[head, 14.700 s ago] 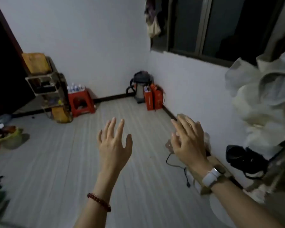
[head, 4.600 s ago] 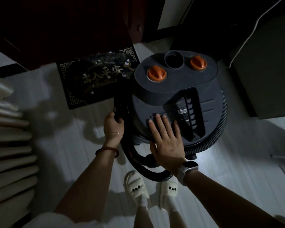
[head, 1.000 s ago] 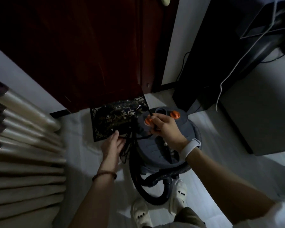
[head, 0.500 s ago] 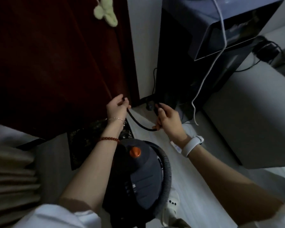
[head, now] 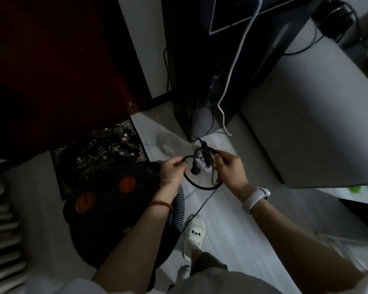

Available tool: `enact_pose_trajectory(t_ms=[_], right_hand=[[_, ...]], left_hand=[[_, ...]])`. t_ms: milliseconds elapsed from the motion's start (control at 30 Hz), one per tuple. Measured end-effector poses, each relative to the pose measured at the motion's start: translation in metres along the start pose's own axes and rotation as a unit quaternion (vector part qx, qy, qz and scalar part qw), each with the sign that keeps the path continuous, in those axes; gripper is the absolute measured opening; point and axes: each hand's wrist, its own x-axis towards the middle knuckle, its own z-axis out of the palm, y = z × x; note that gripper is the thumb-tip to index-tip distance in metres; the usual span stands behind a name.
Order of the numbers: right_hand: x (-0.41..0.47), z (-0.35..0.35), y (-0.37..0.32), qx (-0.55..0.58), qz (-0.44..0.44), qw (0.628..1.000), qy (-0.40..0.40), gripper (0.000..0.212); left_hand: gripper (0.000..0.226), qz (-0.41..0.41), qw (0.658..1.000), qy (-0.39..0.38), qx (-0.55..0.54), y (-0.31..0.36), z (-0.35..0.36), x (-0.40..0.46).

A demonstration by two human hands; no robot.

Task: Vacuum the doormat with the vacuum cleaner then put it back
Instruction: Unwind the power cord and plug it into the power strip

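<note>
The dark canister vacuum cleaner [head: 106, 211], with two orange knobs on its lid, stands on the pale floor below my arms. Beyond it lies the black doormat [head: 96, 153] with gold characters, scattered with light scraps, against a dark red door. My left hand [head: 172, 168] and my right hand [head: 229, 169] both grip the black power cord [head: 200, 186], which sags in a loop between them. The cord's plug [head: 195, 170] hangs over a white power strip [head: 202, 161] on the floor.
A tall black appliance [head: 206, 66] with a white cable [head: 232, 77] stands behind the power strip. A grey cabinet side [head: 306, 124] fills the right. Pale curtain folds [head: 2, 236] hang at the left. My slipper [head: 194, 234] is beside the ribbed hose [head: 179, 209].
Both hands have come down from in front of the door with the cord to just above the power strip. The view has tilted down toward the floor.
</note>
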Motion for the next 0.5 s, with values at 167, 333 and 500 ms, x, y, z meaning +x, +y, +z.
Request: enact_pose_trajectory(t_ms=[167,333,500], right_hand=[[-0.04,-0.021,0.053,-0.015,0.018,0.999,0.035,0.026],[-0.097,-0.027,0.088,0.024,0.032,0.999,0.029,0.027],[-0.139,-0.033,0.106,0.043,-0.006,0.999,0.033,0.024]], left_hand=[[0.019,-0.028,0.996,-0.049,0.073,-0.059,0.023,-0.028],[0.013,-0.021,0.99,-0.039,0.132,-0.115,0.022,-0.07],[0.031,0.042,0.976,-0.038,0.212,-0.147,0.013,-0.109]])
